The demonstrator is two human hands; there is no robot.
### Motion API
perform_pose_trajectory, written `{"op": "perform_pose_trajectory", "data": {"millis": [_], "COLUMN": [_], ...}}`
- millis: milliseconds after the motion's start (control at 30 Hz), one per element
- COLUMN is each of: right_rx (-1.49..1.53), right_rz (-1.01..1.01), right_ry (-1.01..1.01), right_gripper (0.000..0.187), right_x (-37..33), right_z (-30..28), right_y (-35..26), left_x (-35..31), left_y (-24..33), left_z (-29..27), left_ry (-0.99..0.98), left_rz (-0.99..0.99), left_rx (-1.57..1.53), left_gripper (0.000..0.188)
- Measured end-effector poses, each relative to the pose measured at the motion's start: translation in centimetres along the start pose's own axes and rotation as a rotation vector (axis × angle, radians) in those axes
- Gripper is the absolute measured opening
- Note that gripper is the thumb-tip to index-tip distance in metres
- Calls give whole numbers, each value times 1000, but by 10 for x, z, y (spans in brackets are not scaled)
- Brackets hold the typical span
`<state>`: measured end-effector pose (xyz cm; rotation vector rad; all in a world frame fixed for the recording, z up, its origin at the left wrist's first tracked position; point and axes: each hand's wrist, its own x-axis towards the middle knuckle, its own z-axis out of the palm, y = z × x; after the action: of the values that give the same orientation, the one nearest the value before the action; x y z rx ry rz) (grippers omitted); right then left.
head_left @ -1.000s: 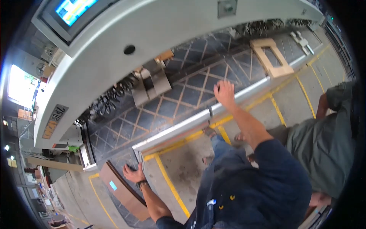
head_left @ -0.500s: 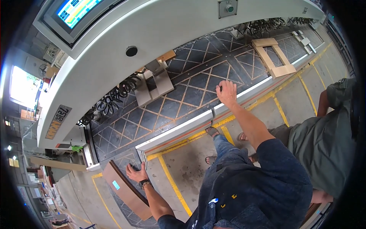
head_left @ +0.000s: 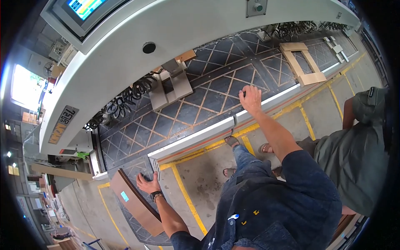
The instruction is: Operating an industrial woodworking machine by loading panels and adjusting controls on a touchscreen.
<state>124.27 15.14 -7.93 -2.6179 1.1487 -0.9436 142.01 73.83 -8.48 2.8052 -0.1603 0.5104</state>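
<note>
My left hand (head_left: 148, 184) is open, its fingers bent and apart, beside the dark curved edge of a brown board (head_left: 135, 204) that has a light blue label. Whether the fingertips touch the board is not clear. My right hand (head_left: 251, 99) is over the front part of the machine's dark gridded bed (head_left: 196, 118), with its fingers curled. A small dark patch shows between its thumb and fingers; I cannot tell what it is. A dark watch (head_left: 156, 195) circles my left wrist.
A pale wooden frame (head_left: 312, 78) rests on the bed at the right. Grey-beige panel pieces (head_left: 160, 98) sit under the white machine beam (head_left: 112, 58), near black coiled hoses (head_left: 135, 89). A screen (head_left: 85, 8) is at upper left. Close at my right stands a person in a grey-green shirt (head_left: 354, 150).
The view has shifted slightly, so the machine appears a little to the right. My left hand has moved slightly left and up in the picture. My right hand stays over the bed.
</note>
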Motion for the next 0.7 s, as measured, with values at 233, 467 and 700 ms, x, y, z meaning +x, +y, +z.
{"op": "perform_pose_trajectory", "data": {"millis": [233,467,700], "right_rx": [-23,233,73], "right_rz": [26,-69,-16], "right_ry": [-31,148,-33], "right_gripper": [16,20,17], "right_x": [9,11,-4], "right_z": [3,-1,-5], "right_y": [4,1,1], "left_x": [6,0,-3], "left_y": [7,-3,13], "left_z": [10,5,-11], "left_ry": [8,63,2], "left_rz": [15,61,-61], "left_rx": [-3,-57,-92], "left_gripper": [91,92,87]}}
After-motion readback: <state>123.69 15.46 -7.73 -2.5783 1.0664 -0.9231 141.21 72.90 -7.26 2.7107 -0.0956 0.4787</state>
